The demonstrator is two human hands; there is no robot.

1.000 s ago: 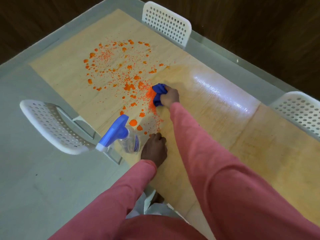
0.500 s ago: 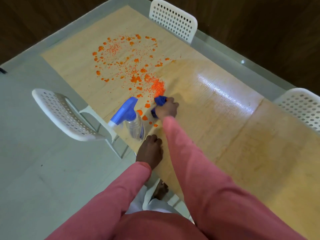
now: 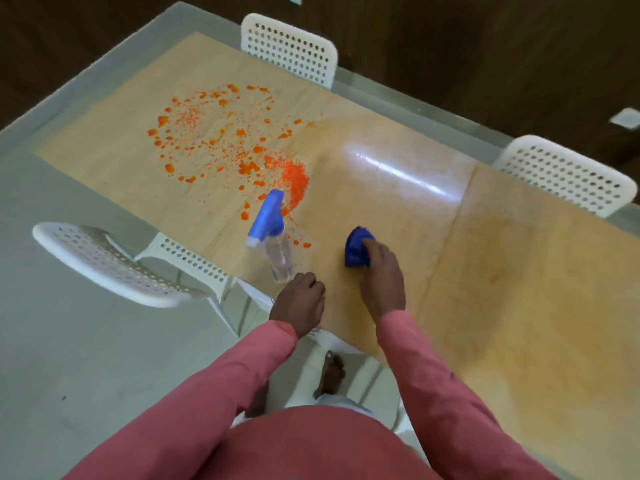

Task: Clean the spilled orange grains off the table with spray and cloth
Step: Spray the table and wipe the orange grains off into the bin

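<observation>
A single wide-angle view looks from the person's head, forward and steeply down. It stands over the near edge of the bench [image 3: 398, 209], which runs slantwise from far left to near right. The person's own body and both pink sleeves fill the bottom of the picture, very close to the lens; the left hand [image 3: 300, 303] and right hand [image 3: 382, 275] sit near the middle. Straight lines bow toward the edges. The floor [image 3: 69, 341] shows at left, dark wall at the far top.
</observation>
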